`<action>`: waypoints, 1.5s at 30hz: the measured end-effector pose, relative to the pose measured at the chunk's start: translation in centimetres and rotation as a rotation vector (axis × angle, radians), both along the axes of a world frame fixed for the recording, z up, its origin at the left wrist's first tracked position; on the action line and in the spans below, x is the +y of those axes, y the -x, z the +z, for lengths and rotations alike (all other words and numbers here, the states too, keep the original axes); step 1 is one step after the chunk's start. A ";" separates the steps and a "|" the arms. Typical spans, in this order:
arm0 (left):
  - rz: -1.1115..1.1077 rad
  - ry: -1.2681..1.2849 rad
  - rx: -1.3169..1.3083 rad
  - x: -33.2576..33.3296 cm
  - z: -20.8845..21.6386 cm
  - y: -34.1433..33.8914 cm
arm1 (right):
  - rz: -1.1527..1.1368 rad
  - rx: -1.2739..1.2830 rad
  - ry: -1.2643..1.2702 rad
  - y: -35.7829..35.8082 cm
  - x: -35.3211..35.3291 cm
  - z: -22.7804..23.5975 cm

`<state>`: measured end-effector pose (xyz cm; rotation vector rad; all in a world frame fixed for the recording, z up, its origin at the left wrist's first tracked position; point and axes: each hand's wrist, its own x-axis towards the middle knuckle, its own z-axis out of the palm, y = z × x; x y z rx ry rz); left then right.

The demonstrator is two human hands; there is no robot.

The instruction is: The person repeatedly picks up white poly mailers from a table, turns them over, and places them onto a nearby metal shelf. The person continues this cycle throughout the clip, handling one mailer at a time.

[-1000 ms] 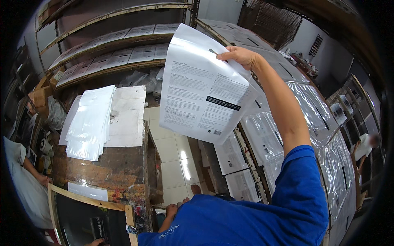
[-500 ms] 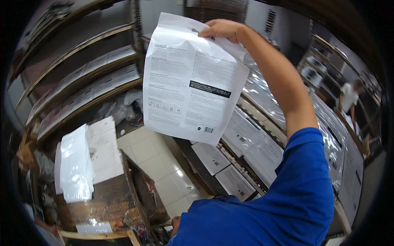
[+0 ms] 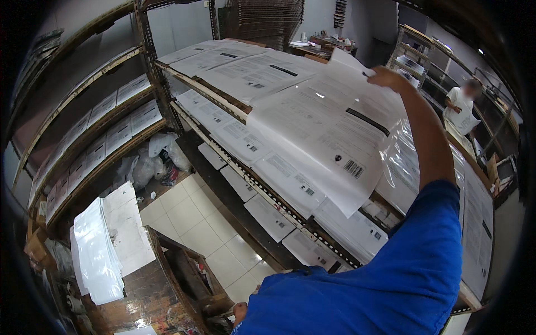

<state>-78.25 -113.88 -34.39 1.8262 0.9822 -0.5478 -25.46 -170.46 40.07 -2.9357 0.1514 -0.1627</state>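
Note:
My right hand (image 3: 386, 79) pinches the far corner of a white, glossy printed plastic sheet (image 3: 329, 131). This sheet slopes down over the rack, its near edge overhanging the shelf's front rail. A black bar and a barcode are printed on it. Similar sheets (image 3: 262, 72) lie in rows on the upper shelf beside it, and more (image 3: 285, 178) fill the level below. Only a small part of my left hand (image 3: 240, 310) shows, low by my blue shirt; its fingers are mostly hidden, and I cannot make out anything held there.
At the lower left, a worn wooden table (image 3: 139, 285) bears a stack of glossy white sheets (image 3: 97, 248). Metal racks (image 3: 84, 84) with printed sheets line the left. Plastic bags (image 3: 156, 162) lie beneath them. A person in white (image 3: 460, 109) stands at the far right.
My right hand has moved right and carried the sheet from upright in front of me to lying slanted over the rack. The view has shifted, revealing more of the upper shelf.

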 end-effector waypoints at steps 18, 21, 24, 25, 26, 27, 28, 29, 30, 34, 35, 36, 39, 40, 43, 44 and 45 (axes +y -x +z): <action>0.087 -0.021 -0.141 -2.9 8.5 -0.5 | 0.091 -0.206 0.106 -7.8 -7.5 -3.6; 0.015 -0.098 -0.104 -2.7 8.4 -0.2 | 0.093 -0.146 0.191 -9.5 -6.4 -3.1; 0.050 -0.026 0.053 -2.1 6.8 0.7 | 0.259 -0.277 0.262 -9.8 -5.9 -2.7; 0.041 -0.112 -0.008 -2.2 4.2 1.2 | 0.298 -0.306 0.275 -9.7 -5.6 -2.3; 0.024 -0.072 -0.054 -2.3 5.4 0.1 | 0.315 -0.337 0.289 -8.6 -6.7 -1.5; -0.021 -0.096 -0.087 -2.0 6.6 -1.2 | 0.334 -0.362 0.294 -7.5 -7.4 -0.7; 0.045 -0.053 -0.086 -1.9 8.4 -1.5 | 0.378 -0.381 0.293 -7.8 -6.3 -0.1; 0.065 -0.139 -0.108 -2.2 9.3 -1.5 | 0.445 -0.401 0.293 -9.0 -3.8 0.5; 0.121 -0.111 -0.154 -2.2 10.6 -1.9 | 0.497 -0.419 0.294 -10.0 -1.2 1.2; 0.162 -0.103 -0.315 -1.7 12.0 -4.6 | 0.697 -0.381 0.177 -13.7 10.2 3.9; 0.172 -0.093 -0.315 -1.3 14.3 -5.2 | 0.783 -0.368 0.100 -12.7 16.0 4.1; 0.173 -0.098 -0.361 -0.9 15.1 -5.8 | 0.850 -0.350 0.028 -10.6 20.9 4.4; 0.124 -0.086 -0.453 1.1 18.6 -7.7 | 1.078 -0.396 0.135 -1.4 35.4 3.0; 0.118 -0.059 -0.450 2.0 22.0 -7.9 | 1.194 -0.342 0.112 1.7 40.2 2.3; 0.116 -0.110 -0.545 3.0 22.5 -7.9 | 1.391 -0.333 0.265 9.1 53.1 -1.1; 0.127 -0.162 -0.594 3.4 22.0 -7.6 | 1.520 -0.285 0.233 11.6 56.6 -2.7; 0.154 -0.150 -0.604 3.8 22.4 -7.2 | 1.635 -0.313 0.245 13.1 59.6 -4.5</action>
